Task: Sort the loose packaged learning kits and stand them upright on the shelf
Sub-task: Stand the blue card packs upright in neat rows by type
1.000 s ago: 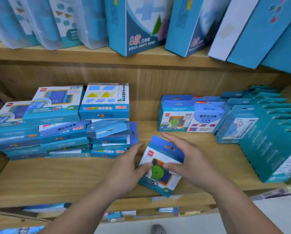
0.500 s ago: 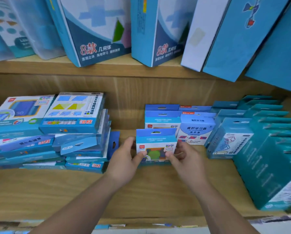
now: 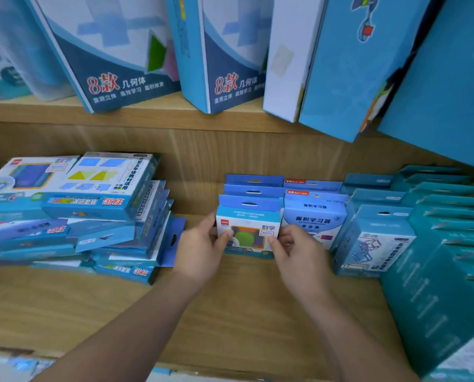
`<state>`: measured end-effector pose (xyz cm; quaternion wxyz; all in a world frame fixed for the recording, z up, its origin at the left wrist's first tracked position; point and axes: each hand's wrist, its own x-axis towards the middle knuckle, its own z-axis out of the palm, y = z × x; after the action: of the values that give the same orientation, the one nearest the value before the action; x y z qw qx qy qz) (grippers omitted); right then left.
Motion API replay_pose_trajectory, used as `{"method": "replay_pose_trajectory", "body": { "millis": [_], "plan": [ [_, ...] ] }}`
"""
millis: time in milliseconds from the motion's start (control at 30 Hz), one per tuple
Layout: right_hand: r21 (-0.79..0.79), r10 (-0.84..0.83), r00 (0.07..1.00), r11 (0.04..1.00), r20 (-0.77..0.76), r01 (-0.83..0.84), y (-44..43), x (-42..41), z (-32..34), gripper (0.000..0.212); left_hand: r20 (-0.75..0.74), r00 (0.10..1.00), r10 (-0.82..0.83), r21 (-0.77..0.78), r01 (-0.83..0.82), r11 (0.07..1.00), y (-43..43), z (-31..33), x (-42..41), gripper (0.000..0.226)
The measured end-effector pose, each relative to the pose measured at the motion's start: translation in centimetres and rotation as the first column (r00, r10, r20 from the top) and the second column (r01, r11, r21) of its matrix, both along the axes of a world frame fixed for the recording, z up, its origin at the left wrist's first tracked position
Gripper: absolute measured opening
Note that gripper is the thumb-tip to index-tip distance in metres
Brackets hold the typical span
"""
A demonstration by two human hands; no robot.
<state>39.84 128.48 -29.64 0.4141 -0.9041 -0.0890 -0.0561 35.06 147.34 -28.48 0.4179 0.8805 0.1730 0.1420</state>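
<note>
A small blue and white kit box (image 3: 249,223) with a green disc on its front stands upright on the wooden shelf (image 3: 230,307), in front of two matching boxes (image 3: 253,186). My left hand (image 3: 200,252) holds its left edge, thumb on the front. My right hand (image 3: 296,250) pinches its right edge. A leaning pile of flat kit boxes (image 3: 101,216) lies to the left of my left hand.
Upright white-blue kits (image 3: 314,219) stand just right of the held box, then rows of teal boxes (image 3: 434,244) fill the right end. Large blue boxes (image 3: 225,51) lean on the upper shelf overhead. Bare shelf board lies in front of my hands.
The box went from tilted in my hands near the shelf's front edge to upright against the matching row at the back. Both hands moved forward with it.
</note>
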Motion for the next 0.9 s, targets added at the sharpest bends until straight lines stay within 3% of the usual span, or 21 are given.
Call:
{"method": "replay_pose_trajectory", "body": {
  "millis": [300, 433, 500, 633, 767, 900],
  "plan": [
    [-0.007, -0.058, 0.997, 0.998, 0.042, 0.058, -0.2, 0.3, 0.1, 0.020, -0.007, 1.000, -0.008, 0.065, 0.008, 0.998, -0.4, -1.1, 0.7, 0.035],
    [0.082, -0.083, 0.993, 0.994, 0.085, 0.076, 0.0, -1.1, -0.1, 0.023, -0.012, 0.998, -0.058, 0.004, 0.058, 0.998, -0.3, -1.2, -0.6, 0.068],
    [0.152, -0.077, 0.993, 0.986, 0.092, 0.062, 0.3, -1.9, -0.3, 0.024, -0.012, 0.999, -0.043, 0.005, 0.043, 0.999, 0.1, -1.0, -2.3, 0.074],
    [0.297, -0.003, 0.997, 0.954, 0.083, -0.022, 2.4, -3.6, -0.3, 0.021, 0.099, 0.995, -0.033, -0.008, 0.034, 0.999, 2.3, 0.1, -6.7, 0.056],
    [0.371, 0.180, 0.980, 0.907, 0.080, -0.197, 7.1, -5.5, 1.5, 0.015, 0.224, 0.975, 0.002, -0.010, 0.001, 1.000, 6.2, 2.4, -10.8, 0.028],
    [0.481, 0.242, 0.968, 0.843, 0.060, -0.240, 12.7, -7.0, 4.4, 0.014, 0.342, 0.939, 0.030, 0.067, -0.056, 0.996, 11.0, 5.2, -13.8, 0.013]
  ]
}}
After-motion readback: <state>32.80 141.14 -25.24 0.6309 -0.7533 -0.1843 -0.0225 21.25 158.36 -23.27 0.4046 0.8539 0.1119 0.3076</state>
